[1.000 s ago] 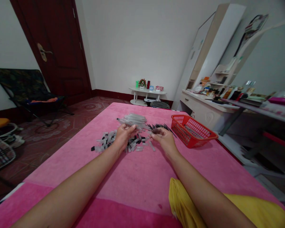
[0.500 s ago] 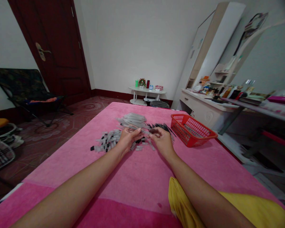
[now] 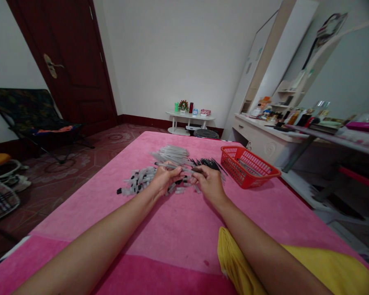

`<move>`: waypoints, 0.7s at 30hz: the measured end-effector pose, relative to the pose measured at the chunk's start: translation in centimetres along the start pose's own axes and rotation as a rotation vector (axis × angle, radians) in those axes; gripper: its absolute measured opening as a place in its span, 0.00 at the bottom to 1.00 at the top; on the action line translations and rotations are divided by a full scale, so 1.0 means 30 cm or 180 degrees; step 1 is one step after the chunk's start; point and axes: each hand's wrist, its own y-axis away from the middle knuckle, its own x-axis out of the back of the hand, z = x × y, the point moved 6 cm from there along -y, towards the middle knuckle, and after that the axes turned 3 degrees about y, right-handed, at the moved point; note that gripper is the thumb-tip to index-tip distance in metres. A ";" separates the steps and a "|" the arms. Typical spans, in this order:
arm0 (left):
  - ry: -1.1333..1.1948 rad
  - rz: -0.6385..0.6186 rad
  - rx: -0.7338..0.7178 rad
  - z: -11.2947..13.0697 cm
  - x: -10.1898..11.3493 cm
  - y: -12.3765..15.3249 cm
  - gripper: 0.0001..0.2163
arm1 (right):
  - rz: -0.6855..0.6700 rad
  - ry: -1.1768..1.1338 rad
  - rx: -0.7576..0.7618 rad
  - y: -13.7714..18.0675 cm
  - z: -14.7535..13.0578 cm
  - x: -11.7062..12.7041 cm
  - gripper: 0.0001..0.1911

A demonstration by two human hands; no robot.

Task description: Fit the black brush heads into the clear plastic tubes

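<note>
My left hand (image 3: 166, 179) is closed around a slim translucent pen barrel (image 3: 187, 169), which lies roughly level. At the barrel's right end, my right hand (image 3: 208, 179) pinches with thumb and forefinger; its fingertips hide whether a separate small part is there. Just beyond my hands lies a stack of clear pen barrels (image 3: 172, 153). Left of them is a heap of clear pen caps (image 3: 138, 180) with black pieces among them. A few loose caps (image 3: 180, 190) lie beneath my hands. Behind my right hand spreads a pile of thin black refills (image 3: 211, 163).
A red plastic basket (image 3: 249, 170) with slim sticks inside stands on the pink cloth (image 3: 172, 229) at right. Yellow fabric (image 3: 240, 262) lies under my right forearm. Beyond are a low white table (image 3: 189, 116), a dressing table (image 3: 264, 131) and a folding chair (image 3: 33, 110).
The pen barrel now shows more plainly, running level from my left hand to my right. Both hands stay almost in place; the view has shifted slightly.
</note>
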 end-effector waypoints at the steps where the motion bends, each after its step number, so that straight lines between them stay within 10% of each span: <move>1: -0.0025 -0.0019 -0.0041 0.001 0.001 0.000 0.18 | -0.0009 -0.0098 -0.0128 -0.002 0.011 -0.003 0.09; 21: -0.0858 -0.0419 -0.0784 0.068 -0.051 0.015 0.17 | -0.1228 -0.1241 -0.1272 -0.003 0.028 -0.016 0.11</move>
